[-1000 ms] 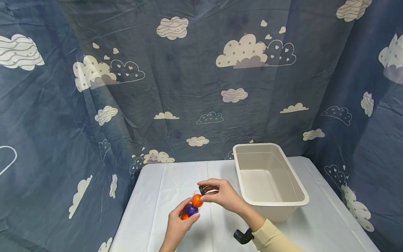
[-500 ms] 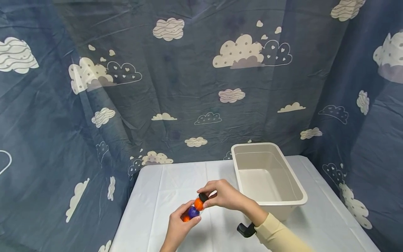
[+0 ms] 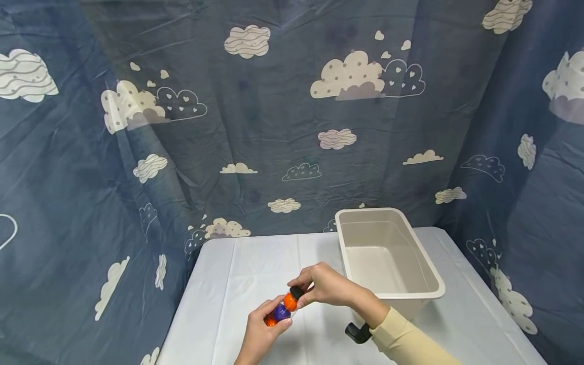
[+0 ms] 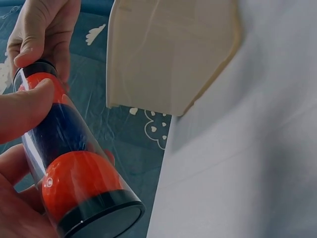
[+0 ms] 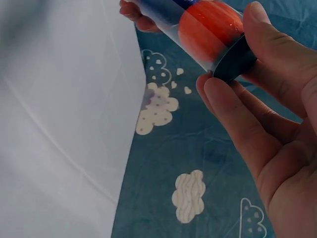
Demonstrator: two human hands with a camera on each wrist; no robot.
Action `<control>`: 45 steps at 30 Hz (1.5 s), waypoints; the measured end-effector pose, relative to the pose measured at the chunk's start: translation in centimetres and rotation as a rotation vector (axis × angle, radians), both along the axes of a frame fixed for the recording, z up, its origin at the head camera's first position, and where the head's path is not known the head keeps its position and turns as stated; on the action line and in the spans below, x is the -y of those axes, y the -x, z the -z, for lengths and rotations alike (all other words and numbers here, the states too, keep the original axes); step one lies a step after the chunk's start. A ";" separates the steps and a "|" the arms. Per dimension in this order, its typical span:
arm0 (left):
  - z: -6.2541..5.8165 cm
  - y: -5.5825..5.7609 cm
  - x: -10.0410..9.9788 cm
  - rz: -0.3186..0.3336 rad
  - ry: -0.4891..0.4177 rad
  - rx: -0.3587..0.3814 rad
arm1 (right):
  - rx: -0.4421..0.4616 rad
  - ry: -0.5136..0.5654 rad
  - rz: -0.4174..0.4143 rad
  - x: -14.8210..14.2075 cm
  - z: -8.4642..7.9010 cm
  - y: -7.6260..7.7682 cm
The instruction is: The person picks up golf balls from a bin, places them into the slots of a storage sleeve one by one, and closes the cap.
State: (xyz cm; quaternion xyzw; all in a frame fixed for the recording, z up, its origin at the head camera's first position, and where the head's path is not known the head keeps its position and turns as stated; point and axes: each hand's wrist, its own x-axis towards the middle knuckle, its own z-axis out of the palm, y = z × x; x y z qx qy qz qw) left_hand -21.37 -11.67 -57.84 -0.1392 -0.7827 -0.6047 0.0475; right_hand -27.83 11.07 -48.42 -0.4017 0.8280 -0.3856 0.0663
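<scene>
A clear plastic tube (image 4: pixel 91 136) holds an orange ball (image 4: pixel 81 181), a purple-blue ball (image 3: pixel 282 313) and a second orange ball (image 5: pixel 210 32) in a row. My left hand (image 3: pixel 260 332) grips the tube round its lower part, thumb along one side. A black end cap (image 4: pixel 101 215) closes the end nearest the left wrist camera. At the tube's upper end my right hand (image 3: pixel 330 285) pinches another black cap (image 5: pixel 235 59) between thumb and fingers, and the cap sits over that end. The tube is held tilted above the table.
A beige plastic bin (image 3: pixel 401 295) stands to the right on the white-covered table (image 3: pixel 246 274). A black wrist mount (image 3: pixel 358 333) is on the right forearm. Dark blue cloud-print curtains (image 3: pixel 255 126) hang behind and at both sides.
The black cap, earlier tilted and apart from the tube in the right hand, now sits over its upper end. Both hands have shifted slightly down and to the right.
</scene>
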 end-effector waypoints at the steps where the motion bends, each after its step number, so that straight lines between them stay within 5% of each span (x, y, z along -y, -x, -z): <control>1: 0.0 0.0 -0.1 0.003 0.003 0.001 | -0.013 -0.008 0.002 -0.1 0.0 0.0; 14: -3.3 -1.8 -0.7 0.046 -0.020 0.014 | -0.047 -0.033 0.011 -0.1 0.0 -0.4; 22: 0.7 -0.6 0.3 0.026 -0.025 0.006 | -0.044 -0.044 -0.016 0.8 0.4 -0.2; 35: 0.2 1.8 -0.4 0.050 0.125 -0.026 | -0.023 -0.002 0.072 -0.6 1.0 -0.1; 45: 0.6 2.4 -0.5 0.054 0.067 -0.033 | -0.197 -0.002 0.159 -0.5 1.4 -1.2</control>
